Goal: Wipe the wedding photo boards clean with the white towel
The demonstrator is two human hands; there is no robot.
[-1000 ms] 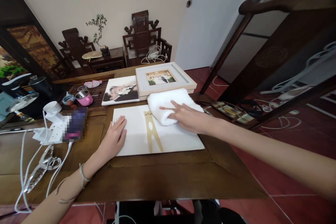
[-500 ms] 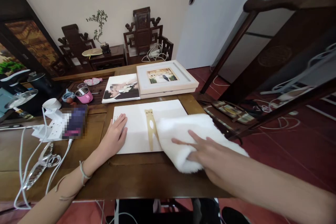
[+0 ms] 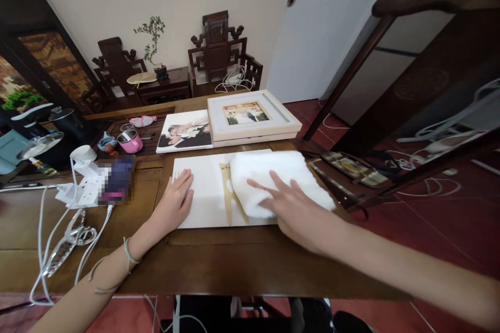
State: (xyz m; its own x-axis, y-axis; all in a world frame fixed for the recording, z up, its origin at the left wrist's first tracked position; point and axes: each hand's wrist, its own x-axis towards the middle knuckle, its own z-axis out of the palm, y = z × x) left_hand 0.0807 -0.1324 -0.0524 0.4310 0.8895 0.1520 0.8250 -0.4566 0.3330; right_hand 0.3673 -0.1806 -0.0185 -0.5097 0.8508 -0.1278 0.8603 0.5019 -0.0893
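Observation:
My left hand [image 3: 176, 199] lies flat on the left part of a white board-like book or album [image 3: 201, 187], its fingers stretched out. A tan ribbon-like strip with a cut-out shape [image 3: 227, 195] runs down the cover's middle. Folded thick and fluffy, a white cloth [image 3: 289, 177] covers the cover's right part and hides it. My right hand [image 3: 292, 208] presses on the cloth from the front, fingers spread over it and holding it against the cover; the thumb is partly hidden.
Behind the cover lie a photo-fronted album [image 3: 185, 132] and a boxed picture frame [image 3: 253, 114]. To the left are a pink cup [image 3: 130, 141], a power strip [image 3: 89, 187] with white cables and a clear hair claw [image 3: 68, 242]. A wooden chair [image 3: 347, 78] stands at the right.
My right hand has moved the white cloth back and left from the front right edge, farther onto the cover. My left hand stays on the cover; the view has shifted slightly.

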